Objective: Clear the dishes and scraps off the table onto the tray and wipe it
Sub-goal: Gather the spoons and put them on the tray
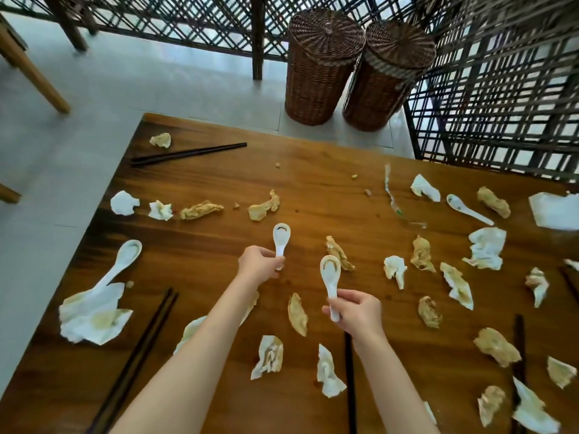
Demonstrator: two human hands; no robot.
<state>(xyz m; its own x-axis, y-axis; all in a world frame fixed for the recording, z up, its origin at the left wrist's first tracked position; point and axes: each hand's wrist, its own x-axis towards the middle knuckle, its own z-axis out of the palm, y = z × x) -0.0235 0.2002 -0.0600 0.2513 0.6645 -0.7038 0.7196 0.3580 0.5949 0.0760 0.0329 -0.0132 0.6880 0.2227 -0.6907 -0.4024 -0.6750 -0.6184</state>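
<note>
Wooden table (313,189) littered with napkins (487,247), beside wicker baskets (319,67).

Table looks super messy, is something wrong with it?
Yes. Crumpled, stained napkins and food scraps are scattered across the wooden table. Chopsticks and two spoons lie loose. Each hand, left and right, holds a spoon.

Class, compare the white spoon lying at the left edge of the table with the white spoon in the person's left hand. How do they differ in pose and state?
The spoon at the left edge lies flat, its handle resting on a stained napkin; the spoon in the left hand is lifted clear of the table, pinched by its handle. The lying spoon points diagonally; the held one points its bowl away from the person. Both are white ceramic soup spoons.
</note>
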